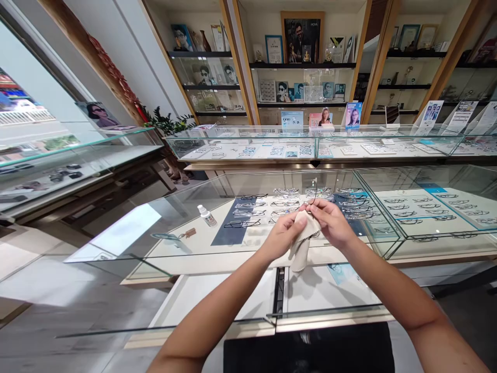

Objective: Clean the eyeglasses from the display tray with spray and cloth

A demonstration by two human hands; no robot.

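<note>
Above the glass showcase, my left hand (286,232) is closed on a cream cleaning cloth (302,251) whose scalloped end hangs down. Close beside it, my right hand (331,220) pinches a thin-framed pair of glasses (315,187); one dark temple sticks up past the fingertips. The cloth is bunched against the glasses between both hands, so the lenses are mostly hidden. Beneath the hands, rows of eyeglasses (244,224) lie in the showcase on white and dark blue panels.
On the glass top at left stand a small white spray bottle (207,215) and a brown tag (189,233). A long glass counter (248,135) runs behind, with shelves (303,65) of framed pictures beyond. Another glass case (77,160) stands at left.
</note>
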